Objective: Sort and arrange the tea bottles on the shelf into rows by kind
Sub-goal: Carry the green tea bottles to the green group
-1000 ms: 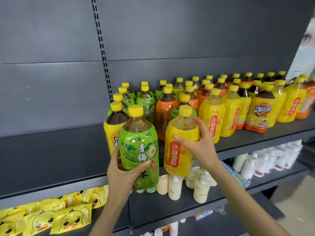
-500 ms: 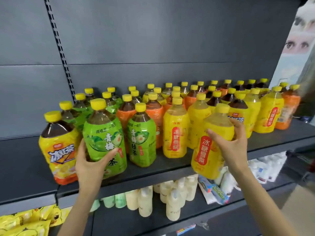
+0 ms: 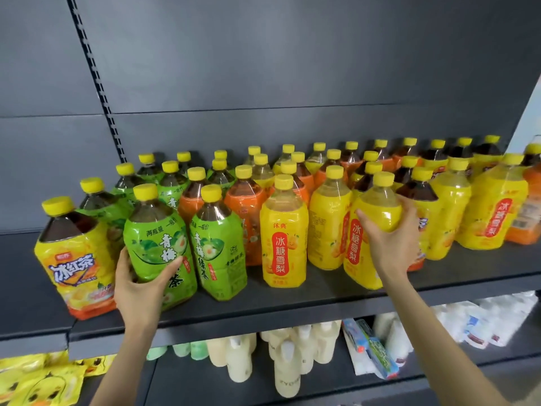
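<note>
The left hand [image 3: 140,285] grips a green tea bottle [image 3: 159,244] low on its label, its fingers [image 3: 123,260] curled round the far side and the thumb across the front. The bottle leans left, its base at the front of the shelf [image 3: 322,300]. Just left of those fingers stands an iced red tea bottle [image 3: 76,259]; just right of the thumb stands a second green bottle [image 3: 218,244]. The right hand [image 3: 389,241] holds a yellow pear drink bottle [image 3: 370,218] by its shoulder, fingers wrapped round its right side and thumb on the label. This bottle is tilted, and whether its base touches the shelf cannot be told. Left of that thumb stand two more yellow bottles [image 3: 282,244]; orange-labelled bottles [image 3: 248,212] stand behind.
</note>
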The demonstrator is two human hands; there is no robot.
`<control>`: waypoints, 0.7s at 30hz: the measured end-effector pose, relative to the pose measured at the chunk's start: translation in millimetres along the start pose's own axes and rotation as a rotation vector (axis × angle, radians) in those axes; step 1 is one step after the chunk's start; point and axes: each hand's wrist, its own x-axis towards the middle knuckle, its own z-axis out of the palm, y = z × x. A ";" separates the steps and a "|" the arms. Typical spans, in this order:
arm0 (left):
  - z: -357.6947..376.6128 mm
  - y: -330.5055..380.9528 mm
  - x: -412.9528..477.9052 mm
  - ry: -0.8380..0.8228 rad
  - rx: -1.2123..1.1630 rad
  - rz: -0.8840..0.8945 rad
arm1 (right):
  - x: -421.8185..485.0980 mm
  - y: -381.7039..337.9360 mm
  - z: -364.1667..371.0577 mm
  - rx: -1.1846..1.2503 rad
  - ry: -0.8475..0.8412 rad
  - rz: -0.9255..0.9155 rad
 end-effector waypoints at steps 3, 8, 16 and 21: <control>6.0 -1.2 3.7 -0.013 0.005 -0.007 | -1.6 4.5 1.4 -0.052 -0.015 -0.036; 11.7 -9.1 13.3 -0.022 0.036 -0.018 | -9.5 6.6 1.5 -0.048 -0.039 -0.056; 3.1 -11.9 27.5 -0.132 0.021 0.002 | -33.2 -4.1 4.1 0.015 0.111 -0.031; -3.3 -14.2 33.1 -0.210 0.071 0.027 | -66.6 -55.2 17.5 0.162 0.148 -0.247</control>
